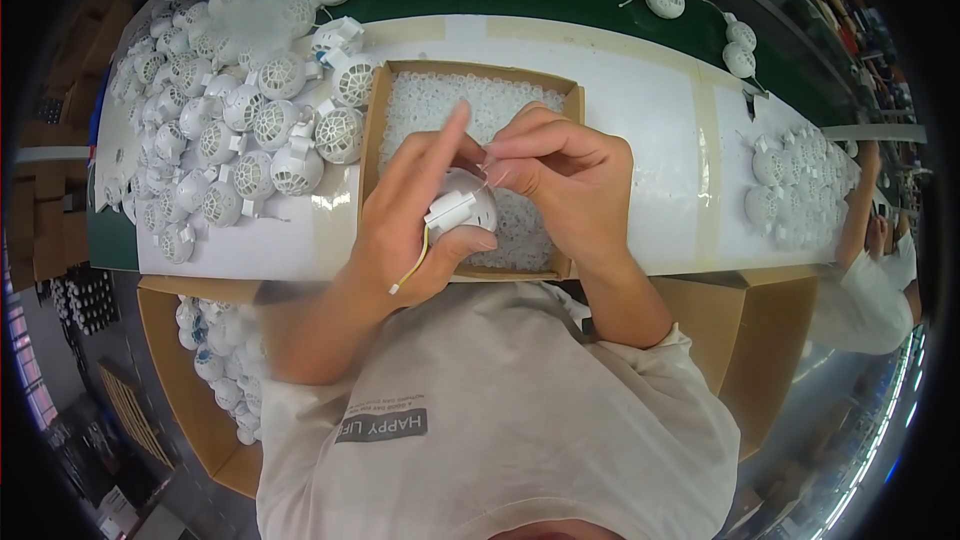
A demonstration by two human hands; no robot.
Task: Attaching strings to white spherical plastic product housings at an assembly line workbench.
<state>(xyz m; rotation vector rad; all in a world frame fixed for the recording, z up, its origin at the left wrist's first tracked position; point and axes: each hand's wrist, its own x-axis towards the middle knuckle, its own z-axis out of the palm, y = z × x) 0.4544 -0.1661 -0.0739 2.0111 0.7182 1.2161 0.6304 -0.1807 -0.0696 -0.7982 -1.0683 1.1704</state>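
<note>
Over the shallow cardboard box [373, 150], my left hand [390, 225] holds a white round fan head [478, 202], thumb along its lower edge and index finger stretched upward. A thin yellow wire [418, 265] with a small white plug hangs from the fan head beside my palm. My right hand [585, 175] is closed in a pinch at the fan head's upper edge. Whatever sits between those fingertips is too small to make out. Many small clear plastic pieces [430, 95] fill the box beneath both hands.
A large heap of white fan heads with grilles [275, 125] covers the table's left. More lie in a carton [185, 390] below. An open carton [770, 360] stands at the lower right. Another cluster of fan heads [790, 185] is near a person [865, 305] at far right.
</note>
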